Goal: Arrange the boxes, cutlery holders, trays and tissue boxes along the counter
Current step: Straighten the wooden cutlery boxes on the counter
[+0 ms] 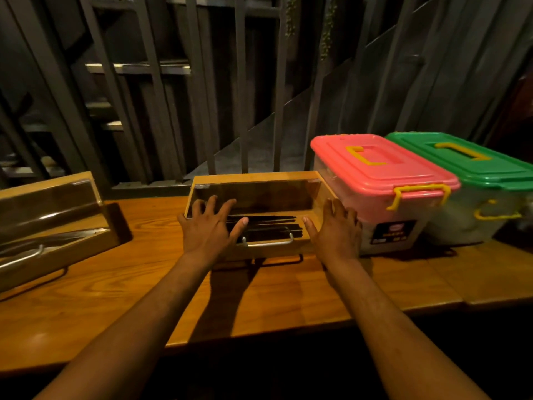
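Both hands are lying spread and flat, the left hand (208, 226) and right hand (336, 230) bracketing the wooden cutlery holder (259, 194) at twelve o'clock on the table (115, 298), probably squaring it against the pink-lidded box (383, 180) at two o'clock.

Wooden cutlery holder (259, 209) with clear lid and metal handle, mid-counter (115, 298), dark chopsticks inside. Just right, touching: pink-lidded clear box (383, 180), then green-lidded box (476, 174), yellow handles and latches. Second wooden holder (49, 220) well left, angled.
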A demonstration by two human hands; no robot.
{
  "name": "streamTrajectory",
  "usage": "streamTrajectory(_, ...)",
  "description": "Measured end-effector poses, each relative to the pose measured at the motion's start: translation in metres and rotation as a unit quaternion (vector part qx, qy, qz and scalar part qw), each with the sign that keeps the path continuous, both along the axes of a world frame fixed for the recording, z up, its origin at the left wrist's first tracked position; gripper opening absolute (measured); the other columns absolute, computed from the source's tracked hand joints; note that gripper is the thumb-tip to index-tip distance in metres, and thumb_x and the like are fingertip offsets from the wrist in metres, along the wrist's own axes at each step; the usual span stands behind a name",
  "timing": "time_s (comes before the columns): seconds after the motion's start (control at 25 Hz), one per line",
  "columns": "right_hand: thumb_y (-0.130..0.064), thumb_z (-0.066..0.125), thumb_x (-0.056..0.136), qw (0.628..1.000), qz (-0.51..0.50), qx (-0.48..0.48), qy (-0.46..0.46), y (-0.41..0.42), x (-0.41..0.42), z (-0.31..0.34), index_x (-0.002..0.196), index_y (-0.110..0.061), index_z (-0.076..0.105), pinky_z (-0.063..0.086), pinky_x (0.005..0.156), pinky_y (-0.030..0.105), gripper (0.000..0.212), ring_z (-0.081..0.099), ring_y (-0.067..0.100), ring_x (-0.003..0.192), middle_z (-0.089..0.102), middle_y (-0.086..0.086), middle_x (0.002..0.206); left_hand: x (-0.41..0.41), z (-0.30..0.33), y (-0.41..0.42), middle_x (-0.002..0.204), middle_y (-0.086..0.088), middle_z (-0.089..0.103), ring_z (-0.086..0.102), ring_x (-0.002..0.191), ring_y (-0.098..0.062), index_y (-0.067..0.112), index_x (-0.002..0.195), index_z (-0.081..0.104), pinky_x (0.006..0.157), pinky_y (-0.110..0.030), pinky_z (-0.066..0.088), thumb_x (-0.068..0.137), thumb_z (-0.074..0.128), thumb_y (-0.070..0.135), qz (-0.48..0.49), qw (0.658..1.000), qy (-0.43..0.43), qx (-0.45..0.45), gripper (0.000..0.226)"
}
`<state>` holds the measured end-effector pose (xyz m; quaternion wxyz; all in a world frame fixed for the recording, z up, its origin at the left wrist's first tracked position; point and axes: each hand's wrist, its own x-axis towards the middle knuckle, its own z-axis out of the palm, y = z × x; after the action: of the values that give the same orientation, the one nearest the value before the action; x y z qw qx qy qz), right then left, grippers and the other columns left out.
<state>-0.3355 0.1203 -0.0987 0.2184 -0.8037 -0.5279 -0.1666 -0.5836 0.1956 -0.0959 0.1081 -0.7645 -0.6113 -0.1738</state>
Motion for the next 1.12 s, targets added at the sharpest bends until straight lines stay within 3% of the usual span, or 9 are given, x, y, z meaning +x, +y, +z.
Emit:
streamTrajectory(0.16, -0.061, 0.041, 0.091, 0.998, -0.022, -0.038, -0.036, -0.004, -0.004, 0.005, 0.139, -0.012, 0.044, 0.036, 0.094, 0.048, 0.068, 0.043, 0.035, 0.121, 0.05, 0.009, 0.138, -0.002, 0.002, -0.007, 0.158, -0.004, 0.027, 0.02, 0.143, -0.034, 0.045, 0.148, 0.024, 0.104, -0.063, 0.027, 0.088, 0.017, 0.077, -0.001, 1.0, 0.006, -0.024, 0.069)
streamTrajectory(0.4, -0.048, 0.053, 0.09, 0.989, 0.008, -0.143, -0.031, -0.012, 0.003, 0.029, 0.147, -0.017, 0.03, 0.037, 0.098, 0.048, 0.068, 0.04, 0.035, 0.128, 0.04, 0.009, 0.148, -0.011, 0.016, -0.011, 0.164, -0.008, 0.01, 0.005, 0.149, -0.035, 0.042, 0.153, 0.01, 0.114, -0.064, 0.013, 0.091, 0.027, 0.072, -0.03, 0.995, 0.018, -0.098, 0.07)
streamTrajectory(0.52, -0.042, 0.055, 0.089, 0.994, 0.045, -0.101, 0.02, -0.016, -0.015, 0.035, 0.146, -0.023, 0.037, 0.036, 0.102, 0.05, 0.062, 0.038, 0.036, 0.132, 0.038, 0.01, 0.15, -0.022, 0.021, -0.031, 0.16, -0.008, 0.023, 0.014, 0.148, -0.033, 0.039, 0.149, 0.03, 0.116, -0.059, 0.017, 0.094, 0.042, 0.06, -0.008, 0.997, -0.053, -0.054, 0.06)
streamTrajectory(0.68, -0.043, 0.052, 0.092, 0.983, 0.183, -0.017, 0.021, -0.019, -0.075, 0.029, 0.143, -0.026, 0.047, 0.029, 0.108, 0.05, 0.054, 0.033, 0.031, 0.138, 0.038, 0.007, 0.154, -0.059, 0.021, -0.065, 0.146, -0.008, 0.046, 0.035, 0.138, -0.032, 0.033, 0.134, 0.052, 0.111, -0.054, 0.028, 0.092, 0.051, 0.049, 0.036, 0.997, -0.067, 0.026, 0.045)
streamTrajectory(0.88, -0.045, 0.049, 0.095, 0.949, 0.307, 0.02, 0.071, -0.021, -0.177, 0.034, 0.141, -0.027, 0.049, 0.026, 0.113, 0.05, 0.049, 0.033, 0.027, 0.139, 0.042, 0.005, 0.151, -0.142, 0.023, -0.11, 0.137, -0.005, 0.054, 0.04, 0.132, -0.028, 0.03, 0.129, 0.056, 0.105, -0.049, 0.032, 0.091, 0.05, 0.05, 0.096, 0.991, -0.052, 0.079, 0.044)
streamTrajectory(1.12, -0.045, 0.051, 0.095, 0.921, 0.381, 0.016, 0.086, 0.005, -0.302, 0.044, 0.142, -0.029, 0.048, 0.026, 0.114, 0.05, 0.05, 0.031, 0.029, 0.142, 0.041, 0.004, 0.153, -0.27, 0.034, -0.118, 0.141, -0.004, 0.049, 0.035, 0.137, -0.027, 0.033, 0.135, 0.05, 0.112, -0.055, 0.028, 0.091, 0.048, 0.053, 0.17, 0.981, -0.06, 0.066, 0.048)
